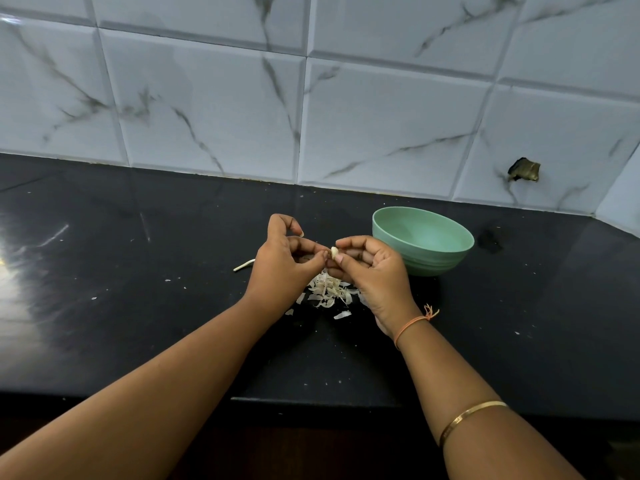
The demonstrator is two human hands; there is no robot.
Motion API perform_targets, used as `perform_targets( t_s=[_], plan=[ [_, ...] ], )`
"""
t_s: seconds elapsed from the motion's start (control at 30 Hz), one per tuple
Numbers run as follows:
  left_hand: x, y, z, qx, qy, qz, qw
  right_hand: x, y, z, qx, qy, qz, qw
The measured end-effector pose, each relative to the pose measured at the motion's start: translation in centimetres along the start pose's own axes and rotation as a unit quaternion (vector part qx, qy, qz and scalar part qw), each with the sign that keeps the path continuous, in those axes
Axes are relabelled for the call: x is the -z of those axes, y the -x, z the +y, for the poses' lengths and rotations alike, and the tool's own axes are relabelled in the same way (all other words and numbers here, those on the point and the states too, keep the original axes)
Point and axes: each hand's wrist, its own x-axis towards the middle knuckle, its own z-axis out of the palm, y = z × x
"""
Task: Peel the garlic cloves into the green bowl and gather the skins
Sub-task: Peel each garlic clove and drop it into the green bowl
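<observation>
Two forearms reach in from the near edge, the right one wearing a gold bangle (pixel 474 415) and, at the wrist, an orange thread (pixel 415 322). Past the front edge of the black worktop (pixel 138 306) lies a loose heap of garlic skins (pixel 329 289), with stray flakes scattered round it. The heap suggests a good deal of peeling is done, but the gathering is not (though most skins already lie together).

Above the heap the left hand (pixel 280 261) and right hand (pixel 374 271) meet, the fingertips of both pinching one small pale garlic clove (pixel 334 251) between them. It is held in the air over the skins, near the bowl but not in it. Whether any skin is left on it is too small to tell, so I judge this clove to be mid-peel or about to be dropped in. A thin pale stalk (pixel 244 265) lies on the worktop just left of the left hand.

Beyond the right hand stands the green bowl (pixel 433 261), upright. No cloves show in the part of its inside that can be seen, and its floor is partly hidden by the near wall. No unpeeled cloves are in view elsewhere.

The worktop is dark, glossy and speckled, with glare at far left. Behind it rises a wall of pale marble-veined tiles (pixel 207 116), one with a broken hole (pixel 524 169).
</observation>
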Motion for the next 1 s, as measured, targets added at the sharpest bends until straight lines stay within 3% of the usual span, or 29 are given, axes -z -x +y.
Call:
perform_targets(
  t_s=[1.0],
  plan=[
    [0.17,0.15,0.24,0.003,-0.023,-0.008,1.0,0.33,-0.45,0.79,0.045,0.062,-0.013,0.997]
  ],
)
